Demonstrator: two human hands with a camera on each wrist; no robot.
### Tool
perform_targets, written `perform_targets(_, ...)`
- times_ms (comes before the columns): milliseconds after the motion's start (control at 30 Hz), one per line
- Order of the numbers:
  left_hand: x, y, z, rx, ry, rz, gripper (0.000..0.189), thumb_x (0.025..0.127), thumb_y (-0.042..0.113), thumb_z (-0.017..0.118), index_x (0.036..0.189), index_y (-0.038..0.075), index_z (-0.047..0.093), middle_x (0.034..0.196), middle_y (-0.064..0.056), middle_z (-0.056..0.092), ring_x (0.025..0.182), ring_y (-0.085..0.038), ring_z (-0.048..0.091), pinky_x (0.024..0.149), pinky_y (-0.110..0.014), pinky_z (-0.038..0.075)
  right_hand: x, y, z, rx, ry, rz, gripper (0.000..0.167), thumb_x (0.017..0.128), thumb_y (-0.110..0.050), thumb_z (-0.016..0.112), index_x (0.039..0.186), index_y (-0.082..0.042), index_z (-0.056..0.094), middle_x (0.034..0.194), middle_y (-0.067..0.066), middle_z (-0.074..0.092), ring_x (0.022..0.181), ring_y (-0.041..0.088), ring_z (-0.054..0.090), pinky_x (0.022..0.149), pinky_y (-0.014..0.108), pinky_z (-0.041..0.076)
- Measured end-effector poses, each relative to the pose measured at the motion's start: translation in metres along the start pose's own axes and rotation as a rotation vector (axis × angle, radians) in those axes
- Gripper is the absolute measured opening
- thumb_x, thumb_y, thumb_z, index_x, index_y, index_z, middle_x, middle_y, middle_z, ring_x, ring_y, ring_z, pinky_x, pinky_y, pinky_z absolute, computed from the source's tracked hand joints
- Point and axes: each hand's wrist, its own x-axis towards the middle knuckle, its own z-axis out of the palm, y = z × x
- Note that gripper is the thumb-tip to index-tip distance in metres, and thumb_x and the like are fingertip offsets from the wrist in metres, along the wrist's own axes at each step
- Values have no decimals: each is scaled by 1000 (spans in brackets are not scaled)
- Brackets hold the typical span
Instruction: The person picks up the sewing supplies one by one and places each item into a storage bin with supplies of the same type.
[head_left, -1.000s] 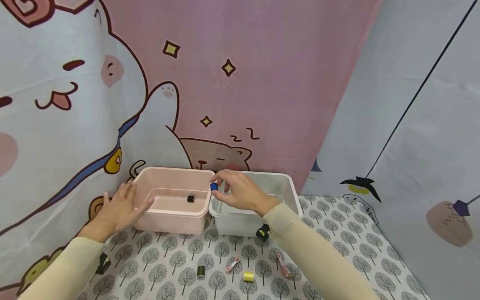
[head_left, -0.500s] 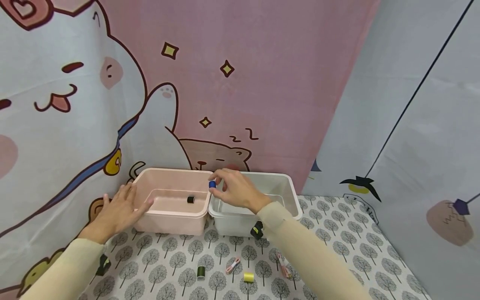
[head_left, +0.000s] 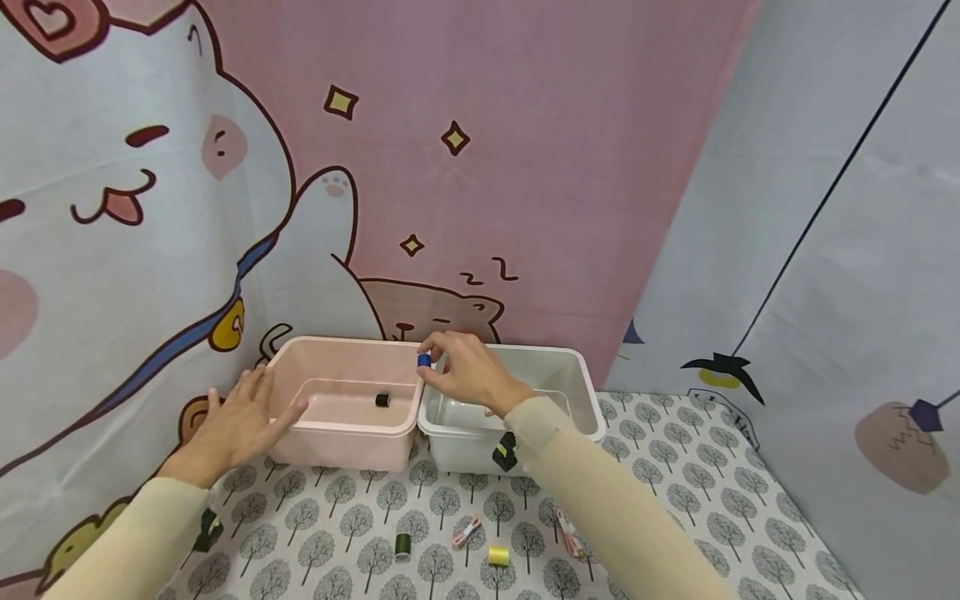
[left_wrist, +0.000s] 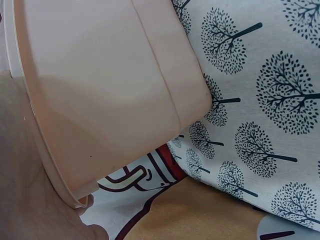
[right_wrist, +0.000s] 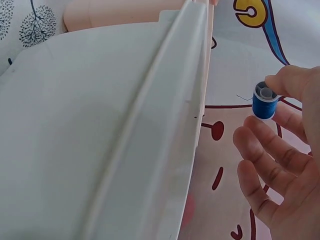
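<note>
My right hand (head_left: 474,375) pinches a blue thread spool (head_left: 423,360) between thumb and fingertips, high over the place where the two bins meet. In the right wrist view the blue spool (right_wrist: 265,101) has a loose thread end, and the other fingers are spread away from it. My left hand (head_left: 234,427) rests on the left rim of the pink bin (head_left: 345,429), fingers mostly straight. A black spool (head_left: 382,400) lies inside that bin. Beneath my right hand stands the white bin (head_left: 465,446), where a small pinkish thing (head_left: 489,412) shows partly behind the wrist.
On the tree-print cloth in front of the bins lie a dark green spool (head_left: 402,546), a yellow spool (head_left: 498,556), a pink-and-white bundle (head_left: 467,532) and another pinkish bundle (head_left: 570,535). A printed curtain (head_left: 562,208) hangs right behind the bins.
My right hand has risen slightly and shifted a little left with the blue spool. The left hand keeps its place on the pink bin's rim.
</note>
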Motion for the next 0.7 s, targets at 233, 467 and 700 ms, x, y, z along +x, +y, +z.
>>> perform_targets(233,1,-1,1,1,8,2,114,118,76,36,177,-19,18,186,-47,11,172,-71,16,128,-101,3,10,-10,0,-36,-9,19,32,111,-39,80,138,-21,80,120,2,84,98,16,78,84,34,65)
perform_targets(467,0,-1,2,-6,18,5,115,118,77,37,177,-19,18,186,-47,12,172,-71,17,127,-101,4,23,-19,2,-65,-5,38,33,110,-39,80,139,-23,80,123,2,84,100,15,77,86,36,66)
perform_targets(700,3,-4,5,-42,47,9,117,116,80,37,177,-19,20,185,-47,15,172,-71,17,127,-101,3,38,-25,9,-30,-24,69,33,109,-35,83,138,-21,81,126,5,85,107,20,79,91,42,67)
